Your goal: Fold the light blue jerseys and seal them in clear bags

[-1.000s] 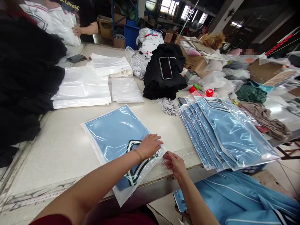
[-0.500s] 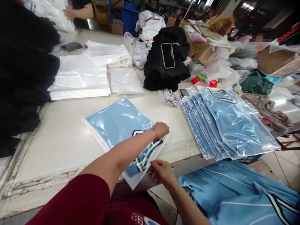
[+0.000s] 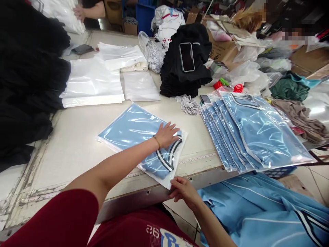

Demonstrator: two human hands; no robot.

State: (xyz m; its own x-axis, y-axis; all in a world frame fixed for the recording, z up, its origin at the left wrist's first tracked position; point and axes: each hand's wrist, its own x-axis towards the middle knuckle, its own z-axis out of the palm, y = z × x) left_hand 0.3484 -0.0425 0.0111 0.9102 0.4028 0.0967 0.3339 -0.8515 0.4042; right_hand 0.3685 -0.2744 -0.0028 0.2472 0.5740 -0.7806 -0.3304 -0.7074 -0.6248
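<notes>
A folded light-blue shirt in a clear plastic bag [image 3: 131, 125] lies on the table, its black-and-white striped collar towards my right side. My left hand [image 3: 167, 135] rests flat on it near the collar, fingers spread. At the bag's near corner, over the table edge, my right hand [image 3: 183, 190] pinches the plastic between thumb and fingers. To the right is a stack of bagged blue shirts [image 3: 259, 130]. Loose blue shirts [image 3: 257, 209] hang or lie below the table edge beside my right forearm.
White plastic bags [image 3: 94, 82] lie in piles at the back left. A black clothing pile [image 3: 190, 61] carries a phone [image 3: 186, 57]. Another dark garment heap [image 3: 28, 79] stands at the left. Paper scraps [image 3: 189, 104] lie mid-table. Another person's hand [image 3: 79, 13] touches white plastic at the far left.
My left hand has moved left from the bag's open edge and flattened with spread fingers. The bagged shirt lies flatter, its collar now showing clearly. My right hand stays at the near corner.
</notes>
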